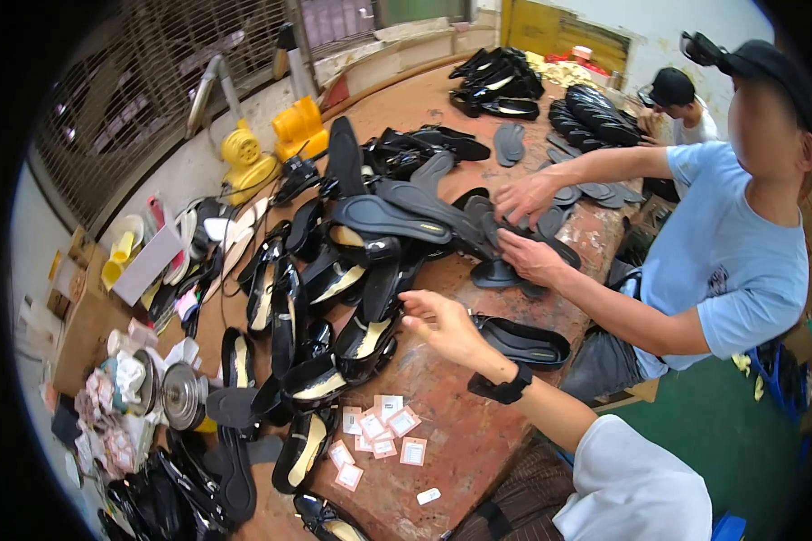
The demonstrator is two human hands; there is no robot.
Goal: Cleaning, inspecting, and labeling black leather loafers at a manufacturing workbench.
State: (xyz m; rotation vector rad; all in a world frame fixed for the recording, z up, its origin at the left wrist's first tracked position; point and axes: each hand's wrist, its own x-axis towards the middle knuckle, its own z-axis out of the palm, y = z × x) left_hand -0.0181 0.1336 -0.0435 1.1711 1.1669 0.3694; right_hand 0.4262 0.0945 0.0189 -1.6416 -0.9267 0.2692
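My right hand (451, 332), with a black band on its wrist, reaches in over the table from the lower right. Its fingers are apart and slightly bent, and I see nothing held in them. The fingertips come close to a black insole (383, 287) that stands tilted among the shoes; whether they touch it I cannot tell. Just below that lies a glossy black shoe (367, 344) with a pale inner sole. To the right of my hand a black shoe (523, 342) with a dark insole rests on the table. My left hand is out of view.
A co-worker's hands (534, 225) handle black insoles across the table (460, 442). Another person (681, 104) sits farther back. Shoes are heaped left and at the back. Paper tags (381, 424) lie near the front; yellow machine parts (244, 158) stand by the wall.
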